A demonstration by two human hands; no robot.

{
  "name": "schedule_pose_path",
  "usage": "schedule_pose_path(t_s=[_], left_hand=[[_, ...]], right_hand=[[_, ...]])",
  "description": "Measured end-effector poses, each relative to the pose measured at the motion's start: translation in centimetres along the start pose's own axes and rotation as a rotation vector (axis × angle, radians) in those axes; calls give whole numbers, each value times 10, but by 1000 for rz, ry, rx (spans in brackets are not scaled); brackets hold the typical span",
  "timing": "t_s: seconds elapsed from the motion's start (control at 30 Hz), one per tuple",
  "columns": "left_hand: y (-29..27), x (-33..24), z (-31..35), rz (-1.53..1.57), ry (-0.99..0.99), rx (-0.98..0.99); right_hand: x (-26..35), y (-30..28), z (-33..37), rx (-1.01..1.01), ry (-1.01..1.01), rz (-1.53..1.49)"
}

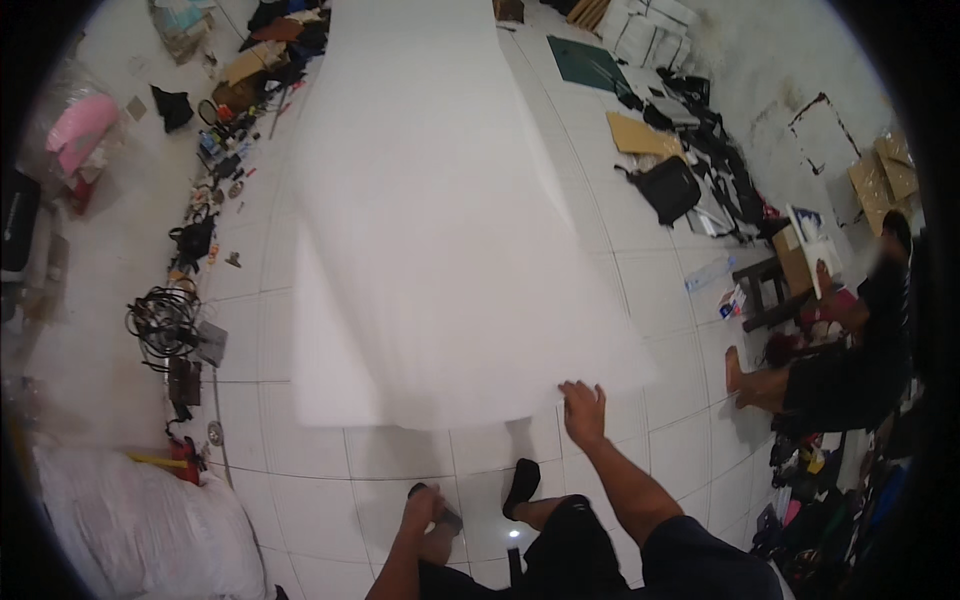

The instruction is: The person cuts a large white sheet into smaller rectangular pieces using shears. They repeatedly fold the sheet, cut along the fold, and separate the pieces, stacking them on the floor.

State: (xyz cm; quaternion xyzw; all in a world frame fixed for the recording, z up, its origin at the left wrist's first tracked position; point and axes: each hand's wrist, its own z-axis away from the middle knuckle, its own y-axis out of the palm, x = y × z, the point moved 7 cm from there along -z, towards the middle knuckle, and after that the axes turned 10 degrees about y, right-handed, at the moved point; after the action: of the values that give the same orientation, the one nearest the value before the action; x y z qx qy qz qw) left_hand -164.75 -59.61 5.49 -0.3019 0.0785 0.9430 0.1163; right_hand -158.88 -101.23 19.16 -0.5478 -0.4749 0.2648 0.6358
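A long, wide white sheet [450, 250], smooth and foam-like, stretches from the far edge of the view toward me. Its near part is raised, casting shadows on the tiles. My right hand [583, 412] grips the sheet's near edge, close to its right corner, with the fingers on top. Lower down, my left hand [422, 507] is closed in front of my left leg, apart from the sheet. A greyish shape shows beside its fingers; what the hand holds, if anything, I cannot make out.
Cables [163, 322], tools and small items line the left side, above a large white plastic-wrapped bundle [150, 520]. On the right lie a black bag [668, 190], cardboard [640, 135] and a clear bottle [710, 273]. Another person [840, 385] sits at the far right beside a dark stool [765, 295].
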Motion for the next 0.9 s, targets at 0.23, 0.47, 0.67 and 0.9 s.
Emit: schedule_pose_path(t_s=[0.23,0.47,0.67,0.9], left_hand=[[19,-33,-191,746,293,-39],[-39,-67,-280,1243,749,-225],[-92,-80,-285,668,1056,-821],[-90,-51,-330,636,1076,-869]], right_hand=[[-79,124,-39,-68,-101,-40],[-142,202,-50,-106,-211,-78],[-169,245,-44,-189,-206,-170],[-172,270,-37,-287,-192,-195]])
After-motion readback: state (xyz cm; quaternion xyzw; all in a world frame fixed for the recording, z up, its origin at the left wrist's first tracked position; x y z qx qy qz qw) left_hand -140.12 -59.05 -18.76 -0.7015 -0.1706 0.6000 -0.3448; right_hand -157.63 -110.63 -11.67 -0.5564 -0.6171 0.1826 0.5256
